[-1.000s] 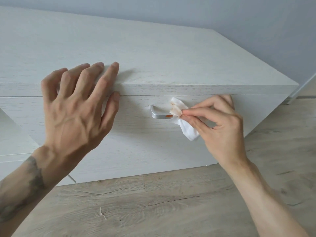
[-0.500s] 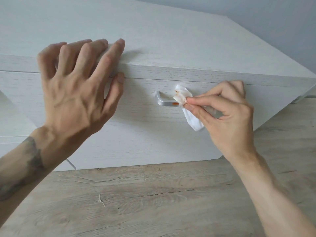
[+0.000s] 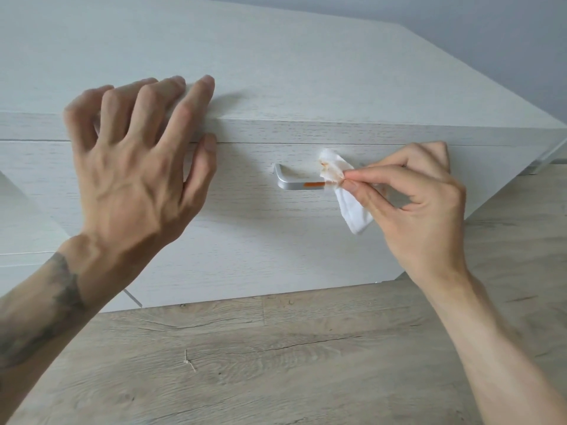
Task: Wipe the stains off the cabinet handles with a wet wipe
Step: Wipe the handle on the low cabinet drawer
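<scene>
The handle [image 3: 293, 183], a silver bar on the drawer front [image 3: 245, 240], is where the right hand [image 3: 425, 207] works. Thumb and forefinger pinch a crumpled white wipe [image 3: 352, 211] and hold its bunched top at the bar's right end, which is hidden behind wipe and fingers. The wipe carries orange-brown smears close to the pinch, and its clean tail hangs loose below. A short orange stain [image 3: 313, 185] shows on the bar just left of the wipe, so this handle looks only partly cleaned.

The left hand [image 3: 132, 167] grasps nothing. Its fingers are spread with the tips on the cabinet [image 3: 291, 72] top near the front edge, and the thumb lies against the front just below that edge, well apart from the handle. It reads as a brace. Beyond the cabinet are the wood-grain floor [image 3: 276, 363] and a grey wall [image 3: 506, 16].

Several things could go wrong from here:
- The soiled part of the wipe is the part nearest the bar, so another pass with it may smear colour back on instead of lifting it.
- The loose tail or the dirty folds could brush the pale drawer front and mark it.
- The pinch takes in only a small fold, so a firm rub could pull the wipe free.
- A sideways or outward tug on the bar could shift the drawer if the brace eases.
- The bar's underside is out of sight, so stain there could be missed.
</scene>
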A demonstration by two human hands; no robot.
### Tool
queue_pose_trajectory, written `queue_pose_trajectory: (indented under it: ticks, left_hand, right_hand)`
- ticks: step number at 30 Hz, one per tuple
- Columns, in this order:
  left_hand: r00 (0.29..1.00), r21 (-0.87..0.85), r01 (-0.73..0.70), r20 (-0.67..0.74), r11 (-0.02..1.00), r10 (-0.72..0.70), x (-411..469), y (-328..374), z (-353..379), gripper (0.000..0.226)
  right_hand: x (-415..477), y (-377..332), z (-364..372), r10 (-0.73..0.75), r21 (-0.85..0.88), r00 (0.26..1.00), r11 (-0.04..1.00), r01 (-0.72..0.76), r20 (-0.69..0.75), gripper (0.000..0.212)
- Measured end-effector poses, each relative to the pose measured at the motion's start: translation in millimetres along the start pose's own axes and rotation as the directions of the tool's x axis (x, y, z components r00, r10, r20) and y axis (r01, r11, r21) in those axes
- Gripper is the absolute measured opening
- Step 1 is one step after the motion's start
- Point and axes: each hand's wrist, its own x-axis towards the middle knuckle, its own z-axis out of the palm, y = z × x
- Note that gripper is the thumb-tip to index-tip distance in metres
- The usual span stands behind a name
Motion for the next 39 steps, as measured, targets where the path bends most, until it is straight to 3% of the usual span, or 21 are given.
queue_pose_trajectory:
  ticks: [5, 12, 19, 26, 31, 35, 39]
  left_hand:
    - [1.0, 0.015, -0.012, -0.002, 1.0, 0.012, 0, 1, -1, 0.047]
    - [1.0, 0.026, -0.011, -0.013, 1.0, 0.012, 0, 1, -1, 0.047]
    - [1.0, 0.033, -0.013, -0.022, 0.999, 0.013, 0, 1, 2, 0.047]
    - [1.0, 0.04, -0.008, -0.03, 0.999, 0.009, 0, 1, 2, 0.046]
    - [0.999, 0.04, -0.014, -0.032, 0.999, 0.015, 0, 1, 2, 0.047]
    - [0.999, 0.046, -0.008, -0.04, 0.999, 0.01, 0, 2, 2, 0.046]
    - [0.999, 0.046, -0.011, -0.037, 0.999, 0.013, 0, 2, 2, 0.047]
  right_hand:
    - [2, -12, 12, -0.001, 0.052, 1.0, 0.999, 0.002, -0.025, 0.009]
    - [-8, -2, 9, -0.07, -0.072, 0.997, 0.995, 0.072, 0.029, 0.014]
    - [5, -11, 18, -0.135, 0.006, 0.99, 0.991, 0.135, 0.03, 0.012]
    - [0, -14, 20, -0.054, -0.008, 0.999, 0.999, 0.054, 0.002, 0.009]
    - [1, -16, 23, -0.097, -0.02, 0.995, 0.995, 0.097, 0.02, 0.008]
    - [-4, -14, 20, -0.025, -0.022, 1.0, 0.999, 0.025, -0.01, 0.007]
    - [1, -26, 32, -0.074, -0.006, 0.997, 0.997, 0.074, 0.008, 0.008]
